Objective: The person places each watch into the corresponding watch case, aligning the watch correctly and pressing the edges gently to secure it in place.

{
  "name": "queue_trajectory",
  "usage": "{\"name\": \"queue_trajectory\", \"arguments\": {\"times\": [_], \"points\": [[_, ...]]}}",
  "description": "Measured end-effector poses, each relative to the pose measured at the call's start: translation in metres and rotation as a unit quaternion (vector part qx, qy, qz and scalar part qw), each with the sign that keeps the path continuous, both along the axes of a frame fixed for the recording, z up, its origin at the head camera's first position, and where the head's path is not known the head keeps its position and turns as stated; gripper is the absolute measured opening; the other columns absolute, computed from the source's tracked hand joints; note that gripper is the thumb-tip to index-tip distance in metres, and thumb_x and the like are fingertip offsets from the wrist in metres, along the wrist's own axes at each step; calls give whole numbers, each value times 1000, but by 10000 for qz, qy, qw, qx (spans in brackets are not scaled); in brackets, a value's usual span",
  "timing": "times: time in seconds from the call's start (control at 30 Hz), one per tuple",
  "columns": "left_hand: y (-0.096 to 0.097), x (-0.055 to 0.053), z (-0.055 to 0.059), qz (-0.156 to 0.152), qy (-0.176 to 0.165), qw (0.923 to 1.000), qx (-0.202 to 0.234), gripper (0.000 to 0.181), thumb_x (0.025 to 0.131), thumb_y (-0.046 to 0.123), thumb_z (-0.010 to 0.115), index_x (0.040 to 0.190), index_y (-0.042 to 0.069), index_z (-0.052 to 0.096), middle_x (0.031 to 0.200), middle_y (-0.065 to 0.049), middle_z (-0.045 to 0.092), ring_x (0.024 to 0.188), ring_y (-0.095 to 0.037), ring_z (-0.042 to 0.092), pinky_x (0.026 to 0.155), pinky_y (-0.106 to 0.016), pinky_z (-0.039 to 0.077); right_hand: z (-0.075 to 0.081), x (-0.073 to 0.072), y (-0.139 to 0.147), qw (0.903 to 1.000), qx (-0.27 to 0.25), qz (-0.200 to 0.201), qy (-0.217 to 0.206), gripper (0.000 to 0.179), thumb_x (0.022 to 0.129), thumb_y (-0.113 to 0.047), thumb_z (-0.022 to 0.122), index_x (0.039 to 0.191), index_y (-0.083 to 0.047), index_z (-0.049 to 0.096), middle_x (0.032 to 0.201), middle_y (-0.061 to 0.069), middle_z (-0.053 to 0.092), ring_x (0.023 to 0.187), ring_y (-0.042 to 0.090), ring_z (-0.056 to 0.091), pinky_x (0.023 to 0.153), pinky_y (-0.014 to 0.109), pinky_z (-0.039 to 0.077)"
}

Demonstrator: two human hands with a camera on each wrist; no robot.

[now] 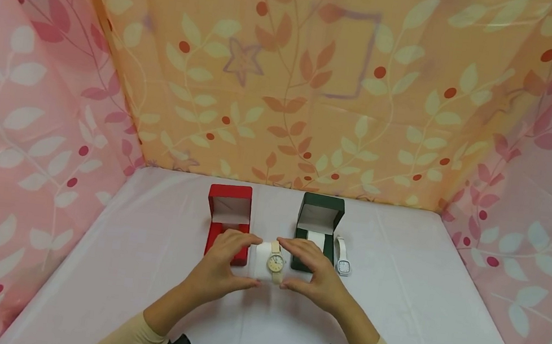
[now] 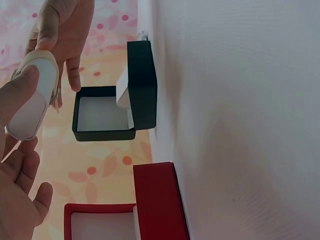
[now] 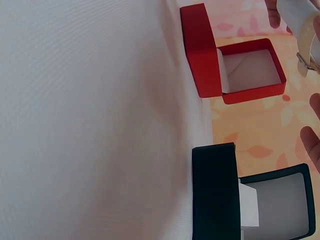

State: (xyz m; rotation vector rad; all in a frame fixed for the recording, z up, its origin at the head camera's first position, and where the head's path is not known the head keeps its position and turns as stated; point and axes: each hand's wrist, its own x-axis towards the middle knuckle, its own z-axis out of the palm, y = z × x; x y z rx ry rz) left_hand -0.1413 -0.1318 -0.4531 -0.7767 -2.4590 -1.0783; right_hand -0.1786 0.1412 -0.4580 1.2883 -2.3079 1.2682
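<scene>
Both hands hold up a wristwatch (image 1: 275,263) with a round dial and cream strap, wrapped around a white watch cushion (image 1: 261,262). My left hand (image 1: 218,263) pinches the cushion's left end between thumb and fingers. On the other side, the thumb and fingers of my right hand (image 1: 318,273) grip the strap side. In the left wrist view, the left thumb presses the cushion's rounded end (image 2: 30,110), and the right thumb rests at the strap. The strap's metal buckle (image 3: 304,62) hangs at one edge in the right wrist view.
Behind the left hand stands an open red watch box (image 1: 230,191). An open green watch box (image 1: 323,203) behind the right hand holds a white cushion (image 1: 316,239). A white watch (image 1: 343,266) lies right of it on the white-covered table (image 1: 144,248). Patterned curtains (image 1: 286,82) enclose the table.
</scene>
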Motion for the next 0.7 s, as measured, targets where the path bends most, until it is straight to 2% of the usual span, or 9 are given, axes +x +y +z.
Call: {"name": "queue_trajectory", "arguments": {"times": [0.17, 0.4, 0.7], "points": [[1, 2, 1, 14, -141, 9999, 39, 83, 66, 27, 99, 139, 24, 59, 133, 15, 57, 123, -5, 47, 97, -40, 53, -2, 0, 1, 9998, -94, 93, 120, 83, 76, -24, 90, 150, -12, 53, 146, 0, 58, 137, 22, 50, 118, 29, 35], [3, 1, 1, -31, -85, 9999, 90, 83, 67, 30, 98, 139, 27, 58, 132, 16, 57, 123, -5, 47, 98, -43, 53, -2, 1, 1, 9999, -91, 61, 101, 85, 75, -25, 91, 150, -13, 53, 146, 0, 59, 136, 21, 50, 117, 30, 36], [5, 5, 5, -21, -173, 9995, 258, 81, 69, 34, 97, 139, 29, 57, 130, 16, 58, 123, -6, 48, 94, -45, 57, 7, 0, 2, 9998, -39, 127, 112, 84, 74, -28, 92, 149, -15, 54, 146, -1, 58, 136, 21, 49, 117, 30, 37]]}}
